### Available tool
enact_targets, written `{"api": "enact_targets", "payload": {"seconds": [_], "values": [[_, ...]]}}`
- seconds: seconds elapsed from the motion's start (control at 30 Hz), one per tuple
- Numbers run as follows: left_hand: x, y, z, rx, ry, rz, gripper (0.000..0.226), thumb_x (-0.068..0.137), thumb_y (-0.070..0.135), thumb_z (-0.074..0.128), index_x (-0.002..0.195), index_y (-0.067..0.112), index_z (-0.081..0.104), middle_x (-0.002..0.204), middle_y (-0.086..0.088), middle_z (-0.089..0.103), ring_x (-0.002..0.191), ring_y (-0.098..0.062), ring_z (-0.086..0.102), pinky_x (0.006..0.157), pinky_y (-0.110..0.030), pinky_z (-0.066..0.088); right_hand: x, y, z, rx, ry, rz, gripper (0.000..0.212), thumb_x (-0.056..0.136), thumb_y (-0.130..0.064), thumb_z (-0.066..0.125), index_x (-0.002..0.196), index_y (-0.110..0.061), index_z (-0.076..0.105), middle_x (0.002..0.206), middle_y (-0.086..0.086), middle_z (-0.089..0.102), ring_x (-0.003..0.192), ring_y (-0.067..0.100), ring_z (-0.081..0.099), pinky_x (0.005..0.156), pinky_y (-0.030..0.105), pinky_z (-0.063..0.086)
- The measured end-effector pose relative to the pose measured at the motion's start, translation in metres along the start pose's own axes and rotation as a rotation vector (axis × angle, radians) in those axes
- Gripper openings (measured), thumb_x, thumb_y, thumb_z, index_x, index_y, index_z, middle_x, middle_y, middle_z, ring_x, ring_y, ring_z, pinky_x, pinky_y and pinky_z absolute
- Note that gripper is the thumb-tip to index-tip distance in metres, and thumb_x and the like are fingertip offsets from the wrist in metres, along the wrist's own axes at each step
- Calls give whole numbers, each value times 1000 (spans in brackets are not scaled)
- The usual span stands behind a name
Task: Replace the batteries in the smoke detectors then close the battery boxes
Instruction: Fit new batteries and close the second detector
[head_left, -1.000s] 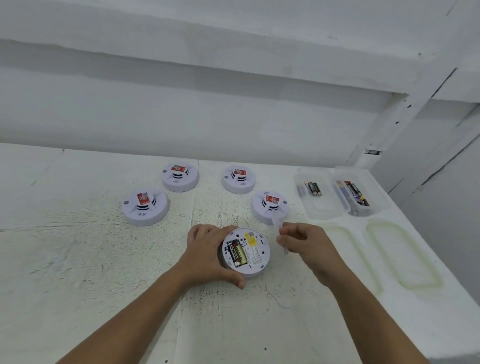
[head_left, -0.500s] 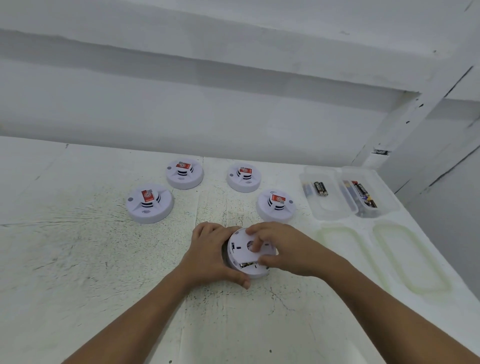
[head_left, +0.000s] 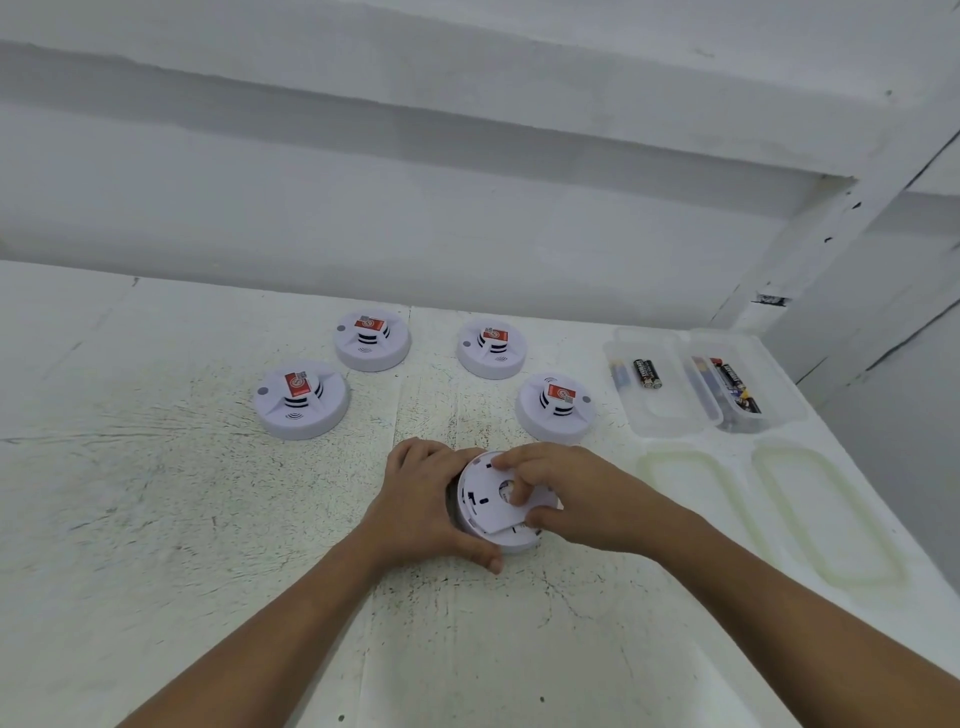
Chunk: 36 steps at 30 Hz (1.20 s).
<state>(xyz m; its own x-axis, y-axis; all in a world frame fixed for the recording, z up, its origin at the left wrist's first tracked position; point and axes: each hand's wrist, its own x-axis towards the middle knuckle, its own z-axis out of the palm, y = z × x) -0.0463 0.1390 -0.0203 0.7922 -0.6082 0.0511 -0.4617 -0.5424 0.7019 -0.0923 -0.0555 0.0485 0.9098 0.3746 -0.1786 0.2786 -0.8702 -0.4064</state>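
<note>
A white smoke detector (head_left: 485, 525) lies upside down on the white table (head_left: 156, 519). My left hand (head_left: 421, 504) grips its left rim, thumb at the near edge. My right hand (head_left: 561, 493) holds the round back cover (head_left: 483, 493) on top of it, fingers curled over the far edge and thumb on the near right side. The cover hides the battery compartment. Several more white detectors with red stickers sit face up behind: one at far left (head_left: 301, 399), one at back left (head_left: 372, 340), one at back right (head_left: 491, 348), and one nearest my right hand (head_left: 556, 408).
Two clear plastic boxes stand open at the right: the left box (head_left: 654, 410) holds a few batteries (head_left: 645, 373), the right box (head_left: 779, 400) holds several batteries (head_left: 732, 387). Their two clear lids (head_left: 696, 478) lie in front of them. A white wall runs behind the table.
My right hand brought the back cover from the right onto the upturned detector; the exposed batteries and yellow label are now covered. My left hand has kept its grip.
</note>
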Motion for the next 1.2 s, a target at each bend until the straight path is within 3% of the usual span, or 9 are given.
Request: {"api": "enact_targets", "payload": {"seconds": [0.2, 0.57, 0.83, 1.07, 1.2], "values": [[1, -1, 1, 1, -1, -6, 109, 32, 71, 79, 131, 45, 42, 100, 35, 38, 105, -1, 26, 99, -16, 12, 0, 3, 0, 3, -19, -27, 15, 85, -12, 63, 100, -13, 64, 141, -9, 47, 128, 4, 39, 97, 10, 26], [2, -3, 2, 14, -1, -12, 115, 28, 80, 68, 133, 40, 44, 100, 33, 39, 107, -2, 29, 103, -21, 12, 3, 3, -1, -14, -54, -55, 19, 86, -12, 62, 105, -15, 63, 141, -10, 45, 129, 4, 36, 99, 10, 25], [1, -2, 2, -7, 4, -6, 114, 28, 77, 71, 132, 40, 44, 100, 35, 37, 105, 2, 24, 100, -10, 7, 5, 2, -1, -16, -66, -47, 15, 84, -7, 61, 99, -11, 65, 142, -11, 46, 129, 4, 39, 99, 12, 28], [2, -5, 4, 12, 3, -11, 116, 28, 80, 69, 134, 40, 43, 100, 33, 40, 109, -4, 31, 102, -17, 10, 3, 4, 1, -5, -86, -36, 16, 87, -8, 56, 101, -13, 61, 145, -12, 43, 133, 8, 39, 105, 25, 37], [2, -5, 4, 7, 6, -12, 116, 28, 80, 69, 135, 42, 42, 102, 31, 41, 110, -3, 30, 103, -16, 8, 1, 3, 7, 21, -41, -38, 20, 90, -26, 58, 105, -13, 60, 143, -13, 45, 124, 12, 49, 95, 31, 44]]}}
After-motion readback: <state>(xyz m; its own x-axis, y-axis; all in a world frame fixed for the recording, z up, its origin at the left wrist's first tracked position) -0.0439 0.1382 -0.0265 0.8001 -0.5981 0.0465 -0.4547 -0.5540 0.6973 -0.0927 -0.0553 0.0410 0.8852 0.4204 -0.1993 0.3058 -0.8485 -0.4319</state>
